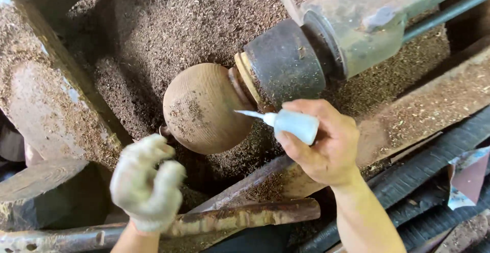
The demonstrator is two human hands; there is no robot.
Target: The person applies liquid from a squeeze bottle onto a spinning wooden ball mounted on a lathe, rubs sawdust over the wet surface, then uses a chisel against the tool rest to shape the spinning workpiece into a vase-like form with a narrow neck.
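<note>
1. The right hand (pixel 326 146) is bare; its fingers (pixel 298 153) are clamped round a small pale-blue squeeze bottle (pixel 295 125) with a long white nozzle
2. The nozzle tip touches, or very nearly touches, the flank of the rounded wooden workpiece (pixel 204 107); the bottle lies almost level, apparently so that the tip meets the wood close to the mounting end
3. The workpiece is held by its right end on a dark cylindrical chuck (pixel 283 61), which sits on the grey-green lathe head (pixel 352 28) at the upper right; fine concentric rings show on the wood
4. The left hand (pixel 148 184) wears a whitish work glove; its fingers are curled into a loose fist with nothing visibly in it, held below and left of the workpiece, apart from it
5. A long rusty bar (pixel 245 216) lies across the lower edge of the lathe bed, just under the left hand
6. Wood shavings (pixel 168 23) cover the bed and the trough behind the workpiece
7. No label is legible on the bottle; a scrap of reddish-brown abrasive sheet (pixel 467 179) lies at the right edge
</note>
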